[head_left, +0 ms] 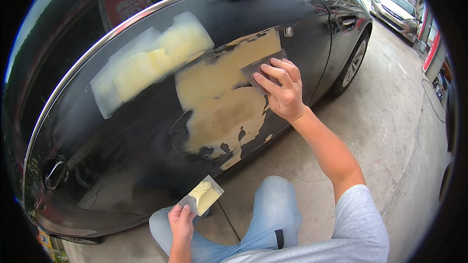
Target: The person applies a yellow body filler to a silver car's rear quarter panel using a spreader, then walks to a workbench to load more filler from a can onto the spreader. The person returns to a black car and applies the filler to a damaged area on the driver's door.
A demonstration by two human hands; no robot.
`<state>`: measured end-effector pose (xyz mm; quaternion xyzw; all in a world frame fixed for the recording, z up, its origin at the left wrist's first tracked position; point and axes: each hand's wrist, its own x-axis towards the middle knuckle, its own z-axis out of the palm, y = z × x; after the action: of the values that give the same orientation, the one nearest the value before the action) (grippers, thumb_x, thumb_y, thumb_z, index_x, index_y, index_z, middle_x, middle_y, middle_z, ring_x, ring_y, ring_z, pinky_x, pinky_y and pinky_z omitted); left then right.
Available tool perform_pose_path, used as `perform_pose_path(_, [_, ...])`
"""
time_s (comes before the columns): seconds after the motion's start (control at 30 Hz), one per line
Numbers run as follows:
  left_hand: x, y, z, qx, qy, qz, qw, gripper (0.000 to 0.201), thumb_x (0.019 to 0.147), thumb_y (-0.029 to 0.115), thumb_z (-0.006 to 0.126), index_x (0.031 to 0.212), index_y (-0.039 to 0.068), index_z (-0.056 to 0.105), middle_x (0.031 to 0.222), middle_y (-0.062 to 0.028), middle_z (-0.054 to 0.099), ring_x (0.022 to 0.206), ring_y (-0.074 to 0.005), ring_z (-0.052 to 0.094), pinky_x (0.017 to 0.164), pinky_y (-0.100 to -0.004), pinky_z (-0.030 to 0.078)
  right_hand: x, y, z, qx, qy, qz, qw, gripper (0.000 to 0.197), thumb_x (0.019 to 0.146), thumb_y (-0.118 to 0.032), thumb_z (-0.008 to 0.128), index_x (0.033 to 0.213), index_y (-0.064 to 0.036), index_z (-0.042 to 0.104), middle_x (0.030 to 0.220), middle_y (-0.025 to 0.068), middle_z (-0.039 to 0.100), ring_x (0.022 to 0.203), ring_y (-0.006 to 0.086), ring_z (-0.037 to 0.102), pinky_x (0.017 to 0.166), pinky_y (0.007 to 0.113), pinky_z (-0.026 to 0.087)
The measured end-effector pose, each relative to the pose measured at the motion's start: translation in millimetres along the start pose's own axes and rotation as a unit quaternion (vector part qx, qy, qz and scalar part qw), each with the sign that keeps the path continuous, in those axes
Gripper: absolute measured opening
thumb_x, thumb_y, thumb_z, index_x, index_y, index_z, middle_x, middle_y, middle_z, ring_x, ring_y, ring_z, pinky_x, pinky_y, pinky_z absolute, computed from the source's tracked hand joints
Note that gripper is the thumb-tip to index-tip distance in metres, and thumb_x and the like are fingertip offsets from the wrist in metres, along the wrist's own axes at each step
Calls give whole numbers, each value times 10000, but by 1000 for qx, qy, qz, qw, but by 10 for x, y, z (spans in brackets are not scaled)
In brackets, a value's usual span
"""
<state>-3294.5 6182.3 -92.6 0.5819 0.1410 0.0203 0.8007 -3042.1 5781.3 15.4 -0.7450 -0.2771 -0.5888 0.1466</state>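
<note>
My right hand (287,92) grips a thin dark flat spreader (250,71) and holds it with outstretched fingers against the black car door (131,148). Beneath and beside the spreader lies a large tan filler patch (214,80) with ragged lower edges. Low in front of my knees, my left hand (181,220) pinches a small grey flat plate (215,185) by its corner. A thick dollop of pale yellow filler (204,194) sits on that plate. Farther left on the door, a smeared pale yellow patch (153,63) has a whitish, thin border.
A chrome trim strip (117,23) runs along the window, and a door handle (56,174) is at the lower left. Another handle (347,23) is toward the rear wheel (356,61). A light-coloured car (396,12) stands on the concrete ground (385,131) behind.
</note>
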Motion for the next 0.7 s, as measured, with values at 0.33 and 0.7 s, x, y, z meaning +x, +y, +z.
perform_pose_path(0.33, [-57,19,10,11,-4,-1,1000,219,1028,23,568,1156,-100,696,1115,-154,743,987,-244,740,885,-412,631,-169,-18,-278,5,6,-15,1000,387,778,-37,674,1129,-146,796,1163,32,677,1127,279,617,1005,439,449])
perform_pose_path(0.7, [-31,-18,-100,5,10,5,1000,209,1024,24,572,1147,-91,697,1110,-155,747,973,-245,747,882,-410,634,351,779,-79,-47,84,-40,995,447,808,22,687,1209,-152,782,1225,50,653,1151,299,591,995,425,470])
